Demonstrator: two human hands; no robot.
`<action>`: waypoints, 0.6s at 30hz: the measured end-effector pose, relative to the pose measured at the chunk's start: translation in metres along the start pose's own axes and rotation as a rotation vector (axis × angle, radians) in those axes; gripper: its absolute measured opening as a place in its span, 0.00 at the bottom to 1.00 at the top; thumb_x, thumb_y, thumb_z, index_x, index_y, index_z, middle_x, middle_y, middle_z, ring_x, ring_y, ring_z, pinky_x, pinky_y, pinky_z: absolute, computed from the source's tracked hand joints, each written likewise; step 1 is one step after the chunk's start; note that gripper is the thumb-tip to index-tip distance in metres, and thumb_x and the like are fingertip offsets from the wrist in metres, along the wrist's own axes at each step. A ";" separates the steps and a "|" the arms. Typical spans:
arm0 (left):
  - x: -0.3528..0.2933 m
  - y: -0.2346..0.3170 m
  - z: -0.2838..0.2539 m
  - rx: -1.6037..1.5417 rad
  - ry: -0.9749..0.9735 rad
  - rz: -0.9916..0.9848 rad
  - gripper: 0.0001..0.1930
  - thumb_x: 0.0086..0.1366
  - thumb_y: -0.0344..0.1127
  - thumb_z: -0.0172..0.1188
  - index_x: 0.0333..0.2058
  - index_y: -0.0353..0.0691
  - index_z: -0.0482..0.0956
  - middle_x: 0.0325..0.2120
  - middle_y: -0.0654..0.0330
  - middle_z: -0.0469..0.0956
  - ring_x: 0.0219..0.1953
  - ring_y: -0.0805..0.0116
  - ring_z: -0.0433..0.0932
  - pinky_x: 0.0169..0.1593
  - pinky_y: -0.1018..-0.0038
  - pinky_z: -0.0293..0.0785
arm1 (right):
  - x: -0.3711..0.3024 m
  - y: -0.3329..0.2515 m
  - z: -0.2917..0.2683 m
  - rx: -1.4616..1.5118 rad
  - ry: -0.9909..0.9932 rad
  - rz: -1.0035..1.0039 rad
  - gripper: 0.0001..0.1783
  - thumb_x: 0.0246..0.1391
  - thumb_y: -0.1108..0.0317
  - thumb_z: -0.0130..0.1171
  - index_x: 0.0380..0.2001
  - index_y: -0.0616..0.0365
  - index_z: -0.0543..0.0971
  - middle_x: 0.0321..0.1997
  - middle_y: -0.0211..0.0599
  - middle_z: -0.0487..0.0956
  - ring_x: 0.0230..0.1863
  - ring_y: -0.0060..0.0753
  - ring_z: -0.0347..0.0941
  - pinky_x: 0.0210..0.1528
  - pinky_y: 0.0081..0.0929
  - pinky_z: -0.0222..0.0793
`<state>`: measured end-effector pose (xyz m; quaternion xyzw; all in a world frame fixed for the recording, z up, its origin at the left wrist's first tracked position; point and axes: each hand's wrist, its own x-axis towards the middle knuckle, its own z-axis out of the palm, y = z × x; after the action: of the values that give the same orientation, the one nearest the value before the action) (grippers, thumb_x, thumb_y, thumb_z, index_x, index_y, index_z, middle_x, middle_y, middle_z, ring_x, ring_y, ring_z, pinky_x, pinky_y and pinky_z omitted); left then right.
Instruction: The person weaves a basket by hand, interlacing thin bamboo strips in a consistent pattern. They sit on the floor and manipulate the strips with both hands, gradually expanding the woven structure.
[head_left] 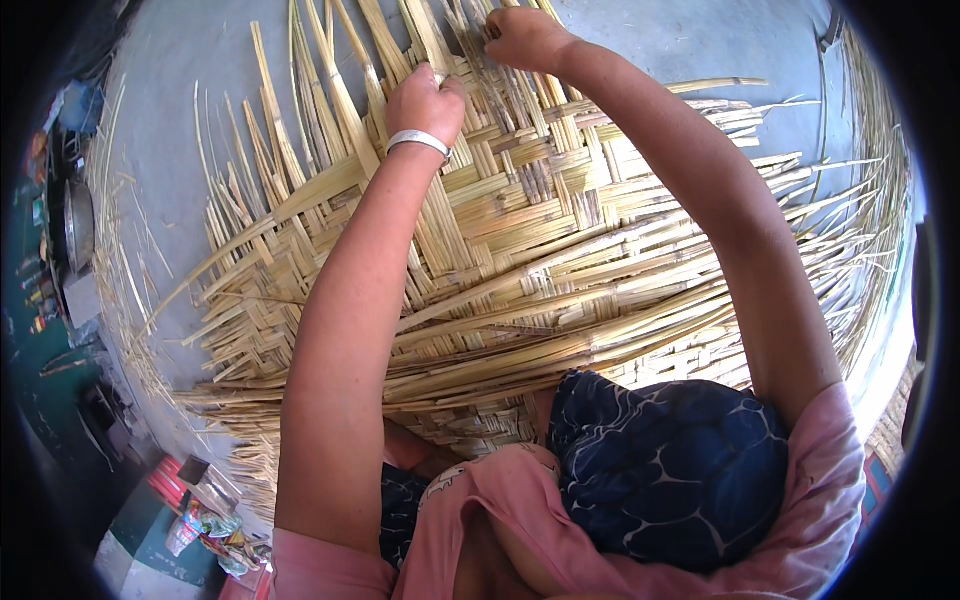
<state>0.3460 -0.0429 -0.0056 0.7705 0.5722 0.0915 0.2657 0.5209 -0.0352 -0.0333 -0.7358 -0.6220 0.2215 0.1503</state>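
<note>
A half-woven mat [500,215] of flat, straw-coloured split-cane strips spreads out before me, its long loose ends fanning past the far edge. My left hand [428,105], with a white bangle at the wrist, is closed on upright strips at the mat's far edge. Farther out and to the right, my right hand [530,40] is bent into a closed grip at the ends of some darker strips [480,75]. Its fingertips are partly hidden, so the exact strip between them is hard to see. One pale strip [320,190] crosses the weave slantwise beside my left wrist.
A bundle of long loose strips [610,345] lies across the mat near my knees. More thin stalks [870,150] line the right side. At far left are a metal pan [78,225] and household clutter; colourful packets [205,520] sit at lower left.
</note>
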 end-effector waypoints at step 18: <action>0.005 -0.017 0.006 -0.258 0.010 -0.001 0.18 0.57 0.44 0.58 0.23 0.33 0.69 0.17 0.50 0.72 0.21 0.58 0.71 0.29 0.64 0.67 | 0.018 -0.019 -0.024 0.124 -0.224 0.167 0.24 0.36 0.48 0.67 0.25 0.62 0.82 0.20 0.41 0.79 0.22 0.34 0.77 0.29 0.32 0.73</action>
<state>0.3363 -0.0366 -0.0200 0.7292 0.5572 0.1682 0.3599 0.5196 -0.0132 -0.0054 -0.7450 -0.5567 0.3520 0.1062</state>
